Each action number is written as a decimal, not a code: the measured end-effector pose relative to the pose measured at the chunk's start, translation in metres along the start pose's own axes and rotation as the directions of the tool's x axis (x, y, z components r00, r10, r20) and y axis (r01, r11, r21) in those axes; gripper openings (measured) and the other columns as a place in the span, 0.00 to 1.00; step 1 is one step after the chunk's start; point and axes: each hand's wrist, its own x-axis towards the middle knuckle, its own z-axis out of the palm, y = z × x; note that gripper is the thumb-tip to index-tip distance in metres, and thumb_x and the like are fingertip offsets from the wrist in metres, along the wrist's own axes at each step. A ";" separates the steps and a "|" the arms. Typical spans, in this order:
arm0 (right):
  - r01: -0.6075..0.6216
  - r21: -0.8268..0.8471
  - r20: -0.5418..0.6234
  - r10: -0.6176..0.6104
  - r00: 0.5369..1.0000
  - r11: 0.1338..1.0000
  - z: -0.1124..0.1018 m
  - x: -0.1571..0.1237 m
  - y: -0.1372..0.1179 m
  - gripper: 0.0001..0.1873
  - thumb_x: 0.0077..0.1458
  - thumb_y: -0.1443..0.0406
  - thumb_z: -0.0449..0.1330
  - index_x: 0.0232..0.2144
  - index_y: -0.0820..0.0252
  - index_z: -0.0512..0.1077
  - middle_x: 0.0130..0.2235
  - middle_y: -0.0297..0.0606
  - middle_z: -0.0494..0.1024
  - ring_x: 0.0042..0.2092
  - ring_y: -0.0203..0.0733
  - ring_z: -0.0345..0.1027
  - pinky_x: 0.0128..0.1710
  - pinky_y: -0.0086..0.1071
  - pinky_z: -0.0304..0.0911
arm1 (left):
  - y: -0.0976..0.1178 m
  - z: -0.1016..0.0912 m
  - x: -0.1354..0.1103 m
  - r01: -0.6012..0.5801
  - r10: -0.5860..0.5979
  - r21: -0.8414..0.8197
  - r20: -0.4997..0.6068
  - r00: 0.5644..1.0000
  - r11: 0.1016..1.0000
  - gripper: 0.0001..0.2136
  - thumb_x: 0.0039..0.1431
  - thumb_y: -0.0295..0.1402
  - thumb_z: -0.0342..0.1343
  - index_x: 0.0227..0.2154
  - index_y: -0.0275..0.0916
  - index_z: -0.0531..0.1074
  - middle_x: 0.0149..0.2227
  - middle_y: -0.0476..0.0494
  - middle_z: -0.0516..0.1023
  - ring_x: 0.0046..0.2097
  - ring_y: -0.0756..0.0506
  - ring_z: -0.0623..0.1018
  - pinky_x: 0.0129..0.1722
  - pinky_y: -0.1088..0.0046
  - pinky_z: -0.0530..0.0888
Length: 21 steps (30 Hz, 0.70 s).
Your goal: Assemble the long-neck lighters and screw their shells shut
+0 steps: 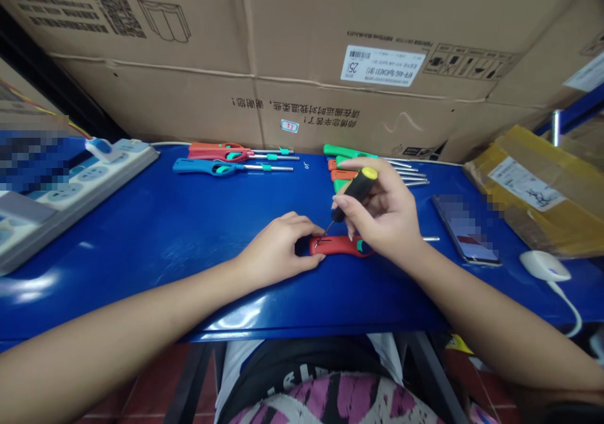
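Observation:
A red long-necked lighter lies flat on the blue table, its metal tube pointing right. My left hand grips the handle's rounded end between thumb and fingers. In my right hand is a screwdriver with a black and yellow handle, held at a slant. Its thin shaft runs down to the left, and the tip meets the lighter's handle close to my left fingers. Part of the lighter near its trigger is hidden behind my right hand.
Blue and red lighters lie at the back left; green and orange ones lie behind my right hand. A power strip sits at left, a phone and white device at right. A large cardboard box walls off the back.

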 end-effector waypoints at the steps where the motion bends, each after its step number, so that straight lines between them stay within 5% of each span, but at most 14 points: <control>1: -0.006 0.020 0.030 0.005 1.000 1.000 -0.002 0.003 0.000 0.23 0.56 0.59 0.69 0.53 0.47 0.69 0.33 0.32 0.76 0.21 0.33 0.68 0.16 0.28 0.66 | 0.000 0.000 0.000 0.002 -0.002 -0.002 0.003 1.000 1.000 0.12 0.56 0.32 0.66 0.44 0.38 0.77 0.44 0.43 0.82 0.47 0.40 0.78 0.50 0.61 0.73; 6: -0.008 -0.050 0.338 0.024 0.941 0.999 -0.017 0.020 -0.016 0.23 0.62 0.60 0.62 0.59 0.44 0.67 0.38 0.32 0.79 0.24 0.34 0.72 0.22 0.30 0.73 | 0.001 -0.001 0.000 0.003 -0.003 -0.002 0.000 1.000 1.000 0.12 0.56 0.32 0.66 0.43 0.38 0.78 0.42 0.43 0.82 0.46 0.40 0.78 0.49 0.61 0.74; 9: -0.003 -0.095 0.423 0.043 0.905 0.995 -0.024 0.026 -0.032 0.27 0.61 0.62 0.64 0.62 0.45 0.67 0.48 0.36 0.80 0.31 0.37 0.76 0.30 0.33 0.76 | 0.001 -0.001 0.000 0.011 -0.011 0.007 0.005 1.000 1.000 0.12 0.56 0.32 0.65 0.44 0.39 0.78 0.42 0.43 0.82 0.45 0.41 0.78 0.48 0.62 0.74; 16: 0.333 -0.368 0.262 -0.246 0.933 0.868 -0.013 0.023 -0.029 0.16 0.48 0.61 0.74 0.41 0.50 0.79 0.40 0.34 0.82 0.36 0.42 0.74 0.38 0.36 0.72 | -0.002 0.002 -0.001 -0.020 0.020 -0.017 -0.014 1.000 1.000 0.13 0.56 0.31 0.64 0.45 0.40 0.77 0.47 0.43 0.81 0.48 0.40 0.78 0.51 0.61 0.73; 21: 0.302 -0.289 0.320 -0.206 0.925 0.908 -0.014 0.016 -0.025 0.20 0.65 0.61 0.57 0.58 0.50 0.71 0.51 0.40 0.80 0.42 0.44 0.77 0.44 0.40 0.74 | -0.001 0.002 0.000 -0.016 0.016 0.011 0.001 1.000 1.000 0.13 0.57 0.32 0.64 0.45 0.37 0.77 0.44 0.42 0.81 0.46 0.40 0.77 0.50 0.61 0.73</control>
